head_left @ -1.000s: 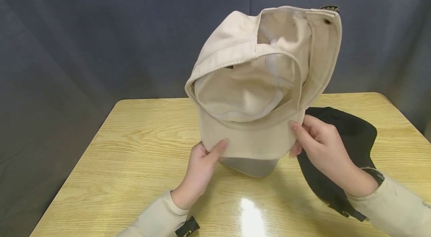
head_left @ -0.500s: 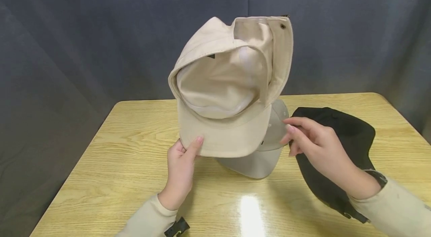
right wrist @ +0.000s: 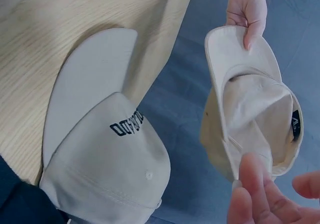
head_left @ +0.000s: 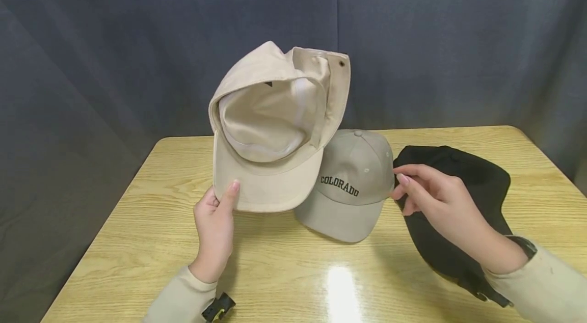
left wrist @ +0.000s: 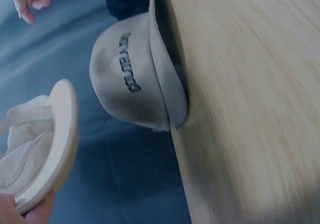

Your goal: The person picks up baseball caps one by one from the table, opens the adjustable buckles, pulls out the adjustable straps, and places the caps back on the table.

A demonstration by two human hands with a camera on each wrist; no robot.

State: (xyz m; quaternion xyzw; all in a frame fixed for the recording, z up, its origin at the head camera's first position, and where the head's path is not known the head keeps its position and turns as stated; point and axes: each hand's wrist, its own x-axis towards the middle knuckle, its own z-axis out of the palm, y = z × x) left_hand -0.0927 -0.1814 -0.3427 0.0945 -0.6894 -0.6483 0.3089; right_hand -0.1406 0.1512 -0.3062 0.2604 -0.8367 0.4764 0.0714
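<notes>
My left hand point(head_left: 214, 229) pinches the brim of a cream baseball cap point(head_left: 268, 185), thumb on the underside. The cap is raised above the table with its hollow inside turned toward me. In the right wrist view, a dark label shows inside it. A grey-beige cap point(head_left: 350, 218) lettered "COLORADO" sits on the table, partly hidden behind the cream one. Between that cap and a black cap point(head_left: 479, 185) hovers my right hand point(head_left: 442, 208), its fingers loosely bent and holding nothing. The right hand and sleeve cover part of the black cap.
The wooden table point(head_left: 151, 221) has rounded far corners, with a dark curtain point(head_left: 183, 48) behind it. A black strap buckle point(head_left: 219, 307) hangs at my left wrist. Light glares off the table's near middle.
My right hand has let go of the cream cap's brim. The left hand has carried the cap leftward and lower, uncovering the grey-beige cap.
</notes>
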